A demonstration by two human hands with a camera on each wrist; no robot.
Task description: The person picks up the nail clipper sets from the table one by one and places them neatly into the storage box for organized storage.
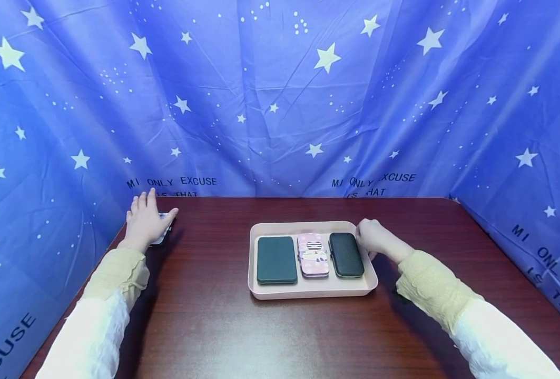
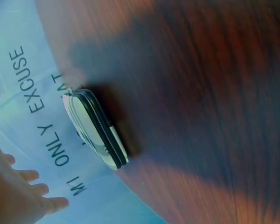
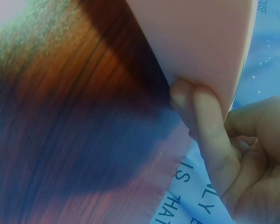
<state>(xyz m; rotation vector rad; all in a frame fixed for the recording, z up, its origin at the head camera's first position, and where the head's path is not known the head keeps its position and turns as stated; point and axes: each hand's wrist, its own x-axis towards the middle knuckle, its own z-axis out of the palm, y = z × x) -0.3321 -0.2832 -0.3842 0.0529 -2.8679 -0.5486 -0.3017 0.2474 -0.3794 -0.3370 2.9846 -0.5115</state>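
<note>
My left hand (image 1: 146,221) hovers at the table's far left with its fingers spread and nothing in them. Beneath and beside it is a small case (image 2: 91,123) with a pale patterned lid and a dark rim, mostly covered by the hand in the head view. With curled fingers my right hand (image 1: 375,239) pinches the right side of a cream tray (image 1: 308,295); in the right wrist view the fingers (image 3: 210,121) press on the tray's outer wall (image 3: 200,42). Inside the tray lie a dark green flat case (image 1: 277,259), a pink patterned case (image 1: 313,256) and a black textured case (image 1: 346,255).
The brown wooden table (image 1: 204,326) ends at the back against a blue star-printed curtain (image 1: 270,131). The same curtain hangs along both sides.
</note>
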